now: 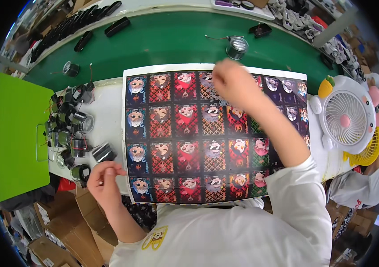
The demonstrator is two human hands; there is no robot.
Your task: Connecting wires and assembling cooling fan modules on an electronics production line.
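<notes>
A large printed sheet [187, 151] with rows of cartoon character pictures lies flat in front of me. At its left edge, my left hand [105, 180] is loosely bent with thumb and fingers apart, and no object shows in it. Just beyond those fingers sits a dark cylindrical part with a clear face [103, 152]. My right hand [230, 82] is over the far part of the sheet, fingers curled in. Its fingertips are hidden, so whatever they may hold cannot be seen. Beyond that hand, a round lamp-like part with a wire [237, 47] stands on the green surface [167, 44].
Several similar wired parts [71, 118] are heaped at the left, beside a bright green panel [16, 138]. A white fan [344, 118] and a yellow basket [367, 149] stand at the right. Black housings [117, 26] lie at the back; cardboard boxes [71, 227] are below left.
</notes>
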